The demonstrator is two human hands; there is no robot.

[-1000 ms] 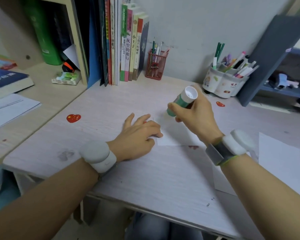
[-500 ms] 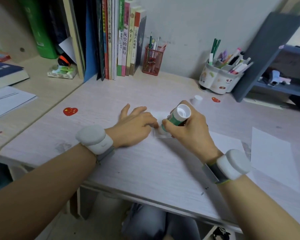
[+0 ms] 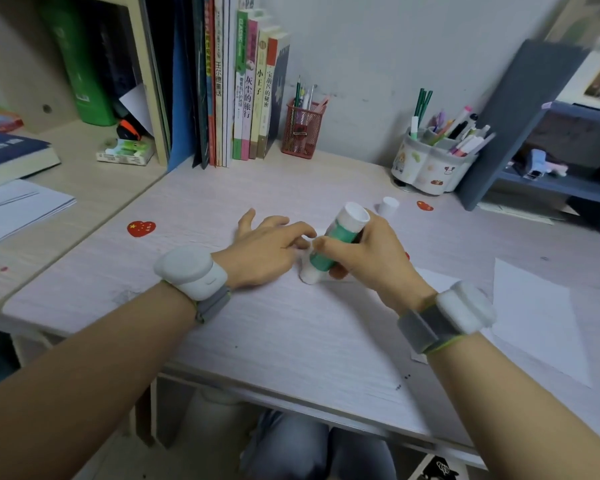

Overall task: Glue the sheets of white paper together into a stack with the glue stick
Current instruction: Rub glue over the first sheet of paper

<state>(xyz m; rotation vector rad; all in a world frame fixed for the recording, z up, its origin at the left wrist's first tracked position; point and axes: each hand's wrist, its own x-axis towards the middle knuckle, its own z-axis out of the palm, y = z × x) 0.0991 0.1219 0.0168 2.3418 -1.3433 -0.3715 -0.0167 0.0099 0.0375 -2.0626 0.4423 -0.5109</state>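
My right hand grips a green and white glue stick, tilted, with its glue end down on a white sheet of paper at the desk's middle. That sheet is mostly hidden under both hands. My left hand lies flat with straight fingers pressing the sheet's left part, fingertips next to the glue stick. The stick's white cap stands on the desk behind my right hand. Another white sheet lies flat at the right.
A row of books and a red mesh pen cup stand at the back. A white pen holder sits at the back right beside a grey shelf. Heart stickers mark the desk. More paper lies far left.
My right hand brought the glue stick down from above the desk to the sheet and now rubs its end near the sheet's left edge. My left hand stayed pressing the paper.
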